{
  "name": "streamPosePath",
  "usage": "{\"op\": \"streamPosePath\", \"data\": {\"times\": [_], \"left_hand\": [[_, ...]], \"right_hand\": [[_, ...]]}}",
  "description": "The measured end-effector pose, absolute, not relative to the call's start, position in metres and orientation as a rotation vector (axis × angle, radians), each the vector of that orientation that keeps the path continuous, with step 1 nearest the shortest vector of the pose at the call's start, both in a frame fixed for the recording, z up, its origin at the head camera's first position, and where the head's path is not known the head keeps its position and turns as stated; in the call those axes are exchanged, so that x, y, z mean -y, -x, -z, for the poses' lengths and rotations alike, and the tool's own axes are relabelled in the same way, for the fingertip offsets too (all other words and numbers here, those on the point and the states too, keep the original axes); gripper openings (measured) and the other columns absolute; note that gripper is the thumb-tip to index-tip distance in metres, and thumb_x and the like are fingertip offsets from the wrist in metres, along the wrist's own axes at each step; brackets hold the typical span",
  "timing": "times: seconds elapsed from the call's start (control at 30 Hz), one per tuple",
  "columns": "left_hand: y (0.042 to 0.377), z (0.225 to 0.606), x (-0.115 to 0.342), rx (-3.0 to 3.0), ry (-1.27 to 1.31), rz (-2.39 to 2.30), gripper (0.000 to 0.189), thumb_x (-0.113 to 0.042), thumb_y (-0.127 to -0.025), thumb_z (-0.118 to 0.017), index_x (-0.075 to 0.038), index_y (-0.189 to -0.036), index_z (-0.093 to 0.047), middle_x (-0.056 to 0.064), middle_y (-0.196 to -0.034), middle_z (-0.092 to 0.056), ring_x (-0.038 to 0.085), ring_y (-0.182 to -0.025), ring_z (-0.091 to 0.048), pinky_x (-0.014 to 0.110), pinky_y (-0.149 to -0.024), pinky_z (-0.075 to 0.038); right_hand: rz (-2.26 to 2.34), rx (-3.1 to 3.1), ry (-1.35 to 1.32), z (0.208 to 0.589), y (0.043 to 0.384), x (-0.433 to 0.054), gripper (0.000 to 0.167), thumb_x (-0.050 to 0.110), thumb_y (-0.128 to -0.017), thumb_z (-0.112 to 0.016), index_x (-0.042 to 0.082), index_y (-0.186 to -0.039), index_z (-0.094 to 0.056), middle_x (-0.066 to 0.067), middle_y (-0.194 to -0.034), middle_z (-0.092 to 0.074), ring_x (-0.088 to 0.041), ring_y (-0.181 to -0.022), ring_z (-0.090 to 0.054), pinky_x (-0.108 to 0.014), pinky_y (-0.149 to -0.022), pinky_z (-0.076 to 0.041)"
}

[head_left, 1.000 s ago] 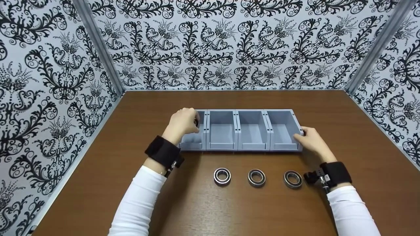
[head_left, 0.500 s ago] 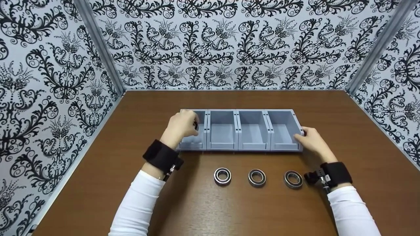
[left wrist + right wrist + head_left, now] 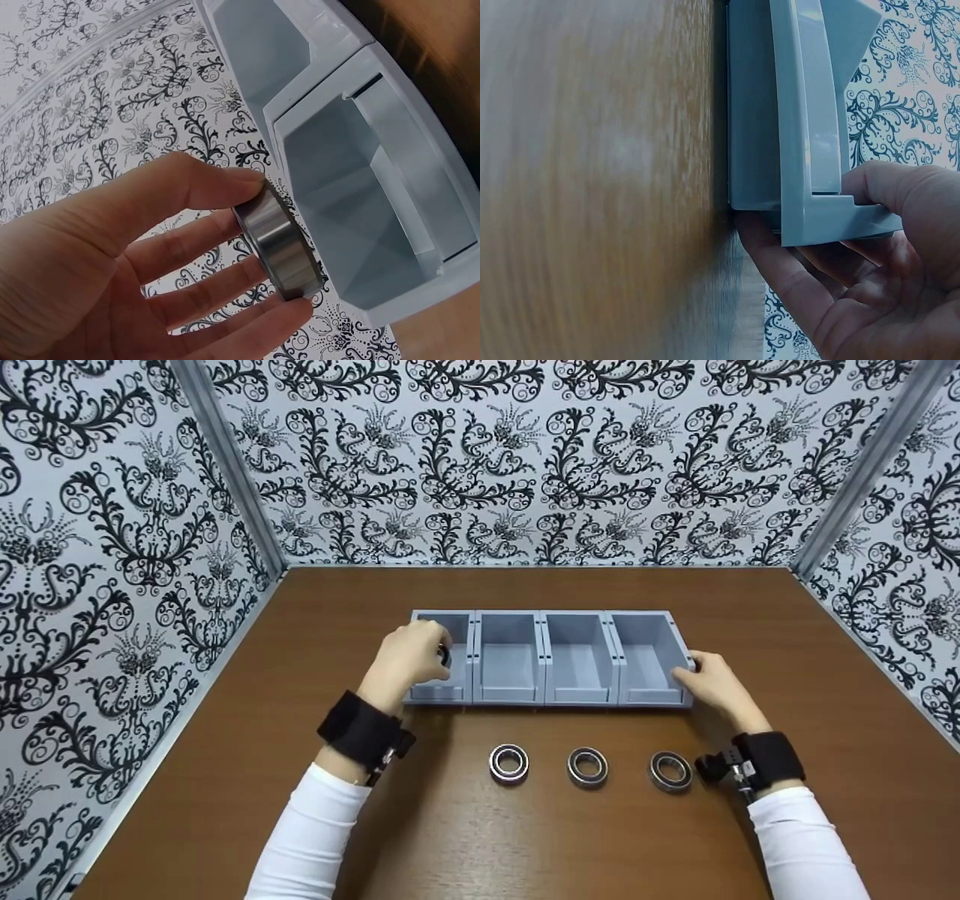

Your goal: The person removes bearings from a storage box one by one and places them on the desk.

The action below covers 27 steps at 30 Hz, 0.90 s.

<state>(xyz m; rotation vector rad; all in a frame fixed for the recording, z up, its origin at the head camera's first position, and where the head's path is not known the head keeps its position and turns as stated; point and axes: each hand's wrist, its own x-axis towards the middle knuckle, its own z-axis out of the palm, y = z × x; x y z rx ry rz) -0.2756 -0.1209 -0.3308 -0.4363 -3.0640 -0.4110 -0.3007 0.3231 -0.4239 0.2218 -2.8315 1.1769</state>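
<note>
A steel ball bearing (image 3: 279,241) is pinched between the thumb and fingers of my left hand (image 3: 409,654), over the leftmost compartment of a grey row of bins (image 3: 508,695). In the left wrist view the bearing is seen edge-on, beside the opening of that end bin (image 3: 360,202). My right hand (image 3: 711,681) grips the right end of the row. In the right wrist view the thumb lies over the side wall of the end bin (image 3: 825,217) and the fingers are on its outside.
Three more bearings lie in a row on the brown table in front of the bins: a left one (image 3: 508,778), a middle one (image 3: 587,781) and a right one (image 3: 670,784). Patterned walls (image 3: 525,472) enclose the table (image 3: 570,847) at the back and sides.
My left hand, with the bearing in it, has shifted slightly left and nearer to me over the leftmost bin. The right hand and the three bearings on the table have stayed put.
</note>
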Motion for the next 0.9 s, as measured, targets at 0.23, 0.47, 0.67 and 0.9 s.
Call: {"op": "streamPosePath", "data": {"times": [0.23, 0.47, 0.67, 0.9], "left_hand": [[0.27, 0.332, 0.123, 3.077, 0.445, 0.408, 0.042, -0.016, -0.073, -0.079, -0.009, -0.114, -0.072, 0.013, -0.114, -0.069, 0.034, -0.103, -0.066, 0.048, -0.086, -0.053], [0.264, 0.335, 0.125, 3.071, 0.453, 0.415, 0.041, -0.019, -0.072, -0.081, -0.01, -0.111, -0.072, 0.011, -0.109, -0.07, 0.031, -0.098, -0.065, 0.046, -0.082, -0.053], [0.254, 0.335, 0.127, 3.033, 0.493, 0.415, 0.034, -0.016, -0.071, -0.078, -0.011, -0.105, -0.074, 0.01, -0.103, -0.071, 0.03, -0.094, -0.066, 0.045, -0.079, -0.053], [0.246, 0.333, 0.126, 3.05, 0.492, 0.397, 0.035, -0.017, -0.072, -0.079, -0.011, -0.105, -0.073, 0.011, -0.107, -0.07, 0.032, -0.098, -0.066, 0.046, -0.082, -0.053]], "right_hand": [[-1.167, 2.827, -0.226, 0.423, 0.301, -0.323, 0.039, 0.007, -0.091, -0.055, -0.018, -0.12, -0.057, -0.028, -0.099, -0.067, -0.005, -0.071, -0.056, -0.017, -0.064, -0.045], [-1.17, 2.836, -0.216, 0.423, 0.3, -0.323, 0.04, 0.008, -0.091, -0.054, -0.018, -0.121, -0.057, -0.032, -0.105, -0.067, -0.007, -0.075, -0.058, -0.016, -0.066, -0.046], [-1.159, 2.867, -0.196, 0.422, 0.3, -0.322, 0.044, 0.009, -0.092, -0.053, -0.018, -0.127, -0.053, -0.034, -0.11, -0.065, -0.008, -0.078, -0.059, -0.017, -0.067, -0.046], [-1.137, 2.873, -0.187, 0.424, 0.302, -0.323, 0.043, 0.009, -0.092, -0.054, -0.018, -0.125, -0.054, -0.033, -0.108, -0.065, -0.008, -0.077, -0.059, -0.018, -0.066, -0.046]]}}
